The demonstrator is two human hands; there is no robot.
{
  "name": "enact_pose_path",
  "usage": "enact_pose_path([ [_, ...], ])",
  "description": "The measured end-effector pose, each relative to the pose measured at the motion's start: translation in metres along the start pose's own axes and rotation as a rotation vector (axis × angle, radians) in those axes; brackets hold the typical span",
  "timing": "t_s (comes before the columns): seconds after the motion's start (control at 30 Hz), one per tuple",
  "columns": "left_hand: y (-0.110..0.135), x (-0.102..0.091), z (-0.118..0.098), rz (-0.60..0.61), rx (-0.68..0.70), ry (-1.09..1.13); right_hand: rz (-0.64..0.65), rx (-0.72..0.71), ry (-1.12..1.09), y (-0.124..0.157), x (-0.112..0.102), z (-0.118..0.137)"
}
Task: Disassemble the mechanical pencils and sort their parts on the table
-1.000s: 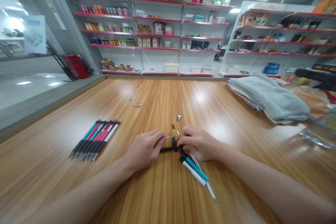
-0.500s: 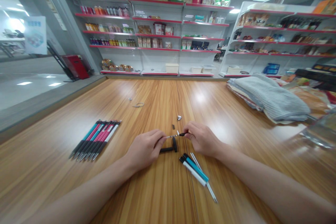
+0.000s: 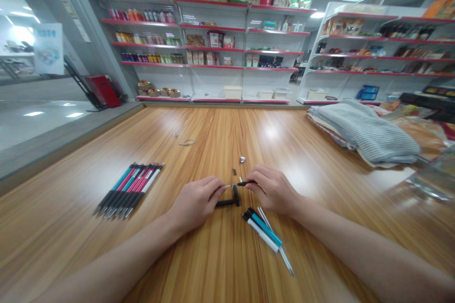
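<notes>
My left hand (image 3: pixel 197 201) pinches a thin pale rod (image 3: pixel 229 185), which looks like a pen refill. Between the fingers of my right hand (image 3: pixel 272 191) is a small black pen part (image 3: pixel 242 183), held in line with the rod's dark end. The two pieces meet or nearly meet; I cannot tell how far one sits inside the other. Just below lie two black pen grips, one upright (image 3: pixel 236 196) and one sideways (image 3: pixel 224 203) by my left fingertips. A turquoise barrel (image 3: pixel 266 228), a white barrel (image 3: pixel 263 236) and white refills (image 3: pixel 287 261) rest near my right wrist.
Several assembled pens (image 3: pixel 130 189) lie in a row at left. Small metal pen tips (image 3: pixel 242 159) and a dark bit (image 3: pixel 234 171) sit beyond my hands. Farther off is a wire loop (image 3: pixel 187 142). Folded cloths (image 3: pixel 366 132) and a clear container (image 3: pixel 435 175) stand at right.
My right hand has shifted slightly left, bringing the black part farther along the rod toward my left fingers. My left hand has barely moved.
</notes>
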State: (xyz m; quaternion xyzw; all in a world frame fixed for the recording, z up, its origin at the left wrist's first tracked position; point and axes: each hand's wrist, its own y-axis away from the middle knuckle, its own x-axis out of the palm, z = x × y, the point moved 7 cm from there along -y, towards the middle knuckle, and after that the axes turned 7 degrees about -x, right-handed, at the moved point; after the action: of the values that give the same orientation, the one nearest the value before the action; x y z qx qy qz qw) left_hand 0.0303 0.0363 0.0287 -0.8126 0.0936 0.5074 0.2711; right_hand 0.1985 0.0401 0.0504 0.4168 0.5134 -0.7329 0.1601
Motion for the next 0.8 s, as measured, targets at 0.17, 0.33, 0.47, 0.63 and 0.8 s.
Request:
enact_pose_path([
  [0.17,0.003,0.0,-0.01,-0.023,0.106,-0.001,0.016,-0.106,-0.016,0.0,0.004,0.013],
  [0.33,0.005,-0.003,-0.018,-0.046,0.179,0.083,-0.021,-0.133,-0.098,-0.001,0.008,0.021],
  [0.47,0.004,-0.004,-0.016,-0.063,0.156,0.107,-0.034,-0.103,-0.142,-0.003,0.004,0.022],
  [0.63,0.005,-0.003,-0.013,-0.084,0.148,0.12,-0.053,-0.11,-0.147,-0.002,0.001,0.021],
  [0.8,0.006,-0.003,-0.01,-0.067,0.148,0.13,-0.033,-0.126,-0.115,0.0,0.006,0.016],
])
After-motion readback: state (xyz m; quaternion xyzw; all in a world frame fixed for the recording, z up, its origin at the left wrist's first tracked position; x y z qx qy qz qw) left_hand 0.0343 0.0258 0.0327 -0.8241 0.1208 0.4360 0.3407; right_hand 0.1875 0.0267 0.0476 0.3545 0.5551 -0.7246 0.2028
